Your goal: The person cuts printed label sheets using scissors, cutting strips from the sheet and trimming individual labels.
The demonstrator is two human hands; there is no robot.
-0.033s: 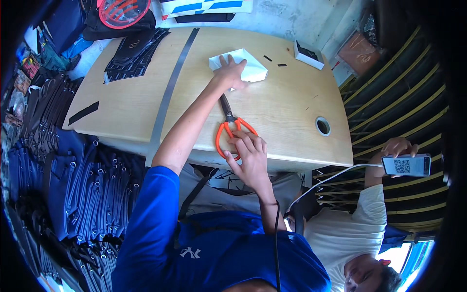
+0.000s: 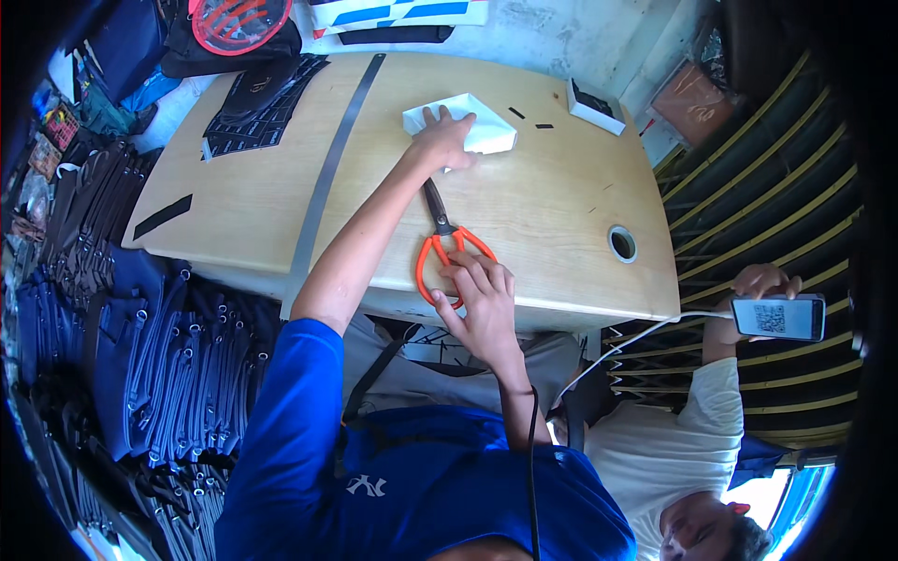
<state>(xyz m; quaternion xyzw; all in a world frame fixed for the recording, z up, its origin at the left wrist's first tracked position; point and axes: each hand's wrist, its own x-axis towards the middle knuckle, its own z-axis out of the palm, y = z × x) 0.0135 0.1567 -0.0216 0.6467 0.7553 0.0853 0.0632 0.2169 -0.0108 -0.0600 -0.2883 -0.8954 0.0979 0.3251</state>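
Note:
With its fingers spread, my left hand (image 2: 444, 138) rests open on a shallow white box (image 2: 493, 136) toward the back of the table. My right hand (image 2: 485, 304) is at the front edge, its curled fingers and thumb on the orange handles of a pair of scissors (image 2: 438, 245). The scissors lie on the tabletop, dark blades pointing to the back, just below my left wrist. Part of the handles is hidden under my right fingers.
A roll of tape (image 2: 621, 243) and an open white box (image 2: 596, 107) with dark pieces stand on the right of the wooden table (image 2: 552, 206). Dark sheets (image 2: 248, 131) lie at left. Blue straps (image 2: 201, 374) hang below. A person beside me holds a phone (image 2: 778, 318).

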